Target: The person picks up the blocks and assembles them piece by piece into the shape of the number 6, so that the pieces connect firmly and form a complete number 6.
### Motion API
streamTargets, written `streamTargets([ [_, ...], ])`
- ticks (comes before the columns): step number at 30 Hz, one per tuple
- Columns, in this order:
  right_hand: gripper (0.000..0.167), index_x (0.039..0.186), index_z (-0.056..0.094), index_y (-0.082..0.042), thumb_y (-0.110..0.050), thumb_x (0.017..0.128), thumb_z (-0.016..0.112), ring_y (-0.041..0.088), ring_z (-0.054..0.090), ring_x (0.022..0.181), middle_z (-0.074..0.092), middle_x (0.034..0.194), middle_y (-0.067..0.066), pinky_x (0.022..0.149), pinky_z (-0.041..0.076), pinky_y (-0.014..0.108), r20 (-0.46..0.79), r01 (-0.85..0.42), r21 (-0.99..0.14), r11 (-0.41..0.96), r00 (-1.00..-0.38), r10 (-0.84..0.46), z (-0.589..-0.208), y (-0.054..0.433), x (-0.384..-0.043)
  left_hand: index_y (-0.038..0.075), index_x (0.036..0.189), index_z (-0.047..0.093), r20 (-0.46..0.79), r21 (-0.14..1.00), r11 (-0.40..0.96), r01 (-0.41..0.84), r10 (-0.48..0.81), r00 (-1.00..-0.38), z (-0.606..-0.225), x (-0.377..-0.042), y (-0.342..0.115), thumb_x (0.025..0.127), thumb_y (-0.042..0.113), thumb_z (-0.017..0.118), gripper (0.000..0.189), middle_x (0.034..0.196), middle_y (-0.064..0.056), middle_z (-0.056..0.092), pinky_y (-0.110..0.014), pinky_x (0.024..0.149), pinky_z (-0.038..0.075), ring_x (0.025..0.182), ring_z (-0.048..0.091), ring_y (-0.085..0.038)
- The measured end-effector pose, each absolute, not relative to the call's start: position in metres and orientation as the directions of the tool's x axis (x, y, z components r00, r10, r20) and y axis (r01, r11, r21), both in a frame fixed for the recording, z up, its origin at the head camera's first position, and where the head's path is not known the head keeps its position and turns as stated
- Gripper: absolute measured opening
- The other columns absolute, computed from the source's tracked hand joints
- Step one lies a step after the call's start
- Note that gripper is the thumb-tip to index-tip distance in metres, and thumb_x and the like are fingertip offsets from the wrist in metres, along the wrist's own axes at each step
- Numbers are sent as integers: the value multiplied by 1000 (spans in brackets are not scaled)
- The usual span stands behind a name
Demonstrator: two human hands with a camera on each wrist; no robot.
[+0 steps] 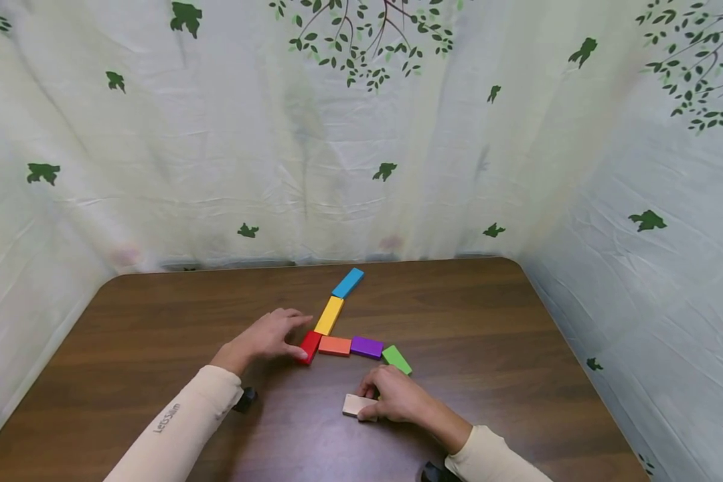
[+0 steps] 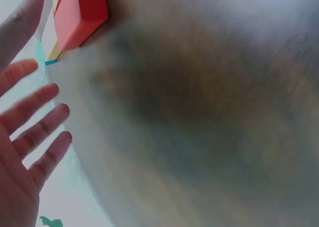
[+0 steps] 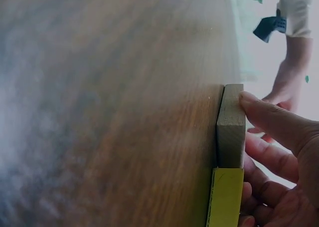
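A pale wooden block (image 1: 354, 404) lies near the front of the table, and my right hand (image 1: 397, 395) pinches it between thumb and fingers. In the right wrist view the thumb presses on that block, with the yellowish-green block (image 3: 227, 197) beyond it. My left hand (image 1: 268, 337) is beside the red block (image 1: 310, 347), fingers spread and thumb close to it; whether they touch I cannot tell. From the red block, a yellow block (image 1: 329, 315) and a blue block (image 1: 347, 283) run toward the back. An orange block (image 1: 335, 345), a purple block (image 1: 367, 347) and a green block (image 1: 397, 359) extend rightward.
The blocks lie flat on a brown wooden table (image 1: 488, 335) with rounded back corners. A white curtain (image 1: 313, 167) printed with green leaves hangs behind the table and along its sides.
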State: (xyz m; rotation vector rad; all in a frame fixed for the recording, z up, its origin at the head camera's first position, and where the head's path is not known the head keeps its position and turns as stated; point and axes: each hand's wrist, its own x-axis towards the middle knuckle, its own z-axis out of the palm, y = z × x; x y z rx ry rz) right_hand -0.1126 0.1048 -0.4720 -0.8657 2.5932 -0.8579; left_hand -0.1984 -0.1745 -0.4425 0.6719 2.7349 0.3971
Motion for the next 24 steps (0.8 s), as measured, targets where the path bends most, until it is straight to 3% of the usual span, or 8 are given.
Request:
streamTargets([
  [16,21,81,71,-15,-24,70,87,0,50,68,56,69,-16,64,41,16,-70,-455,-617,642,-781,-621,-471,104,-113,13,140,52,-271,229,757,612,653,-707,-429,-221,-155,74,32,82,75,152,-9,37,-52,102,32,126,39,-34],
  [24,20,81,72,-15,-24,70,87,0,49,67,56,68,-15,64,40,17,-74,-450,-620,642,-781,-620,-469,104,-113,14,142,50,-291,203,751,629,659,-693,-434,-226,-148,74,29,82,76,149,-5,43,-48,101,32,123,40,-30],
])
